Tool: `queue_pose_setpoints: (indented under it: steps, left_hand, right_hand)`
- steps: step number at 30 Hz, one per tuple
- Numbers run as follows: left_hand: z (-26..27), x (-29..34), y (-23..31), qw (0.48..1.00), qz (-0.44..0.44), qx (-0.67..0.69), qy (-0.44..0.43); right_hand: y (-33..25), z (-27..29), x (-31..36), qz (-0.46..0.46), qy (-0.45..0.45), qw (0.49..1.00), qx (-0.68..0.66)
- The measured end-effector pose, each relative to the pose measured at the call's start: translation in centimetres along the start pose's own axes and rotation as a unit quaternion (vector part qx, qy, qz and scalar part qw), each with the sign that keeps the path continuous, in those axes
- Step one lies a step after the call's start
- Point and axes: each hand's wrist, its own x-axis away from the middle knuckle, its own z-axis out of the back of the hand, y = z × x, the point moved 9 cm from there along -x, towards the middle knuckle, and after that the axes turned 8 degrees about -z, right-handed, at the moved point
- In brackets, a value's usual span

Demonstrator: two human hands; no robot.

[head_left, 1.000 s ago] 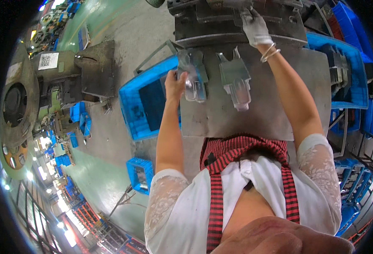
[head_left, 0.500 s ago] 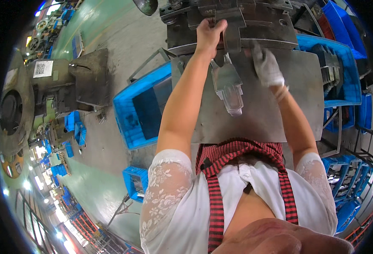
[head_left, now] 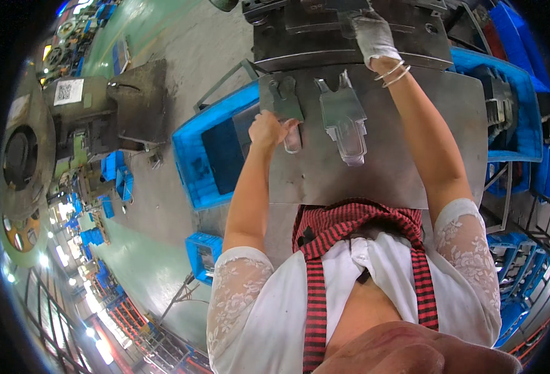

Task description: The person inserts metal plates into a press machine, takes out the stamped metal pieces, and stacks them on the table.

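Note:
My bare left hand (head_left: 269,129) is at the left of the metal worktable (head_left: 412,156), its fingers closed on the edge of a flat, fork-ended metal plate (head_left: 285,95). To the right of that plate lies a small stack of similar metal plates (head_left: 343,115), forked ends pointing away from me. My right hand (head_left: 373,38), in a whitish work glove, reaches to the dark steel die (head_left: 312,43) at the far side of the table. Its fingertips are over the die, partly blurred, and whether they grip a piece there is unclear.
A blue crate (head_left: 184,168) holding dark sheet pieces stands left of the table. Another blue crate (head_left: 527,118) with stacked metal parts is at the right. Further left is a large machine (head_left: 78,118). A smaller blue bin (head_left: 201,255) sits low on the left.
My left hand has left the die and come back to the plate at the table's left. My gloved right hand has moved from above the table forward onto the die.

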Motion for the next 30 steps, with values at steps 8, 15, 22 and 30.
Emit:
queue_pose_setpoints:
  steps: [8,15,22,30]
  left_hand:
    - [2.2,1.3,-1.3,0.938,-0.001,0.278,0.208]
    - [4.4,2.0,3.6,0.654,-0.089,0.734,0.159]
    - [10.6,-1.2,13.3,0.632,-0.238,0.716,0.178]
    - [13.5,-10.7,19.3,0.648,-0.196,0.721,0.149]
  right_hand:
    - [4.8,-3.0,0.6,-0.046,-0.008,0.999,-0.006]
    - [4.2,2.6,7.7,-0.038,0.061,0.841,-0.535]
    - [-1.5,4.5,20.9,-0.048,-0.324,0.942,-0.070]
    - [3.8,3.2,5.4,-0.260,-0.033,0.666,-0.698]
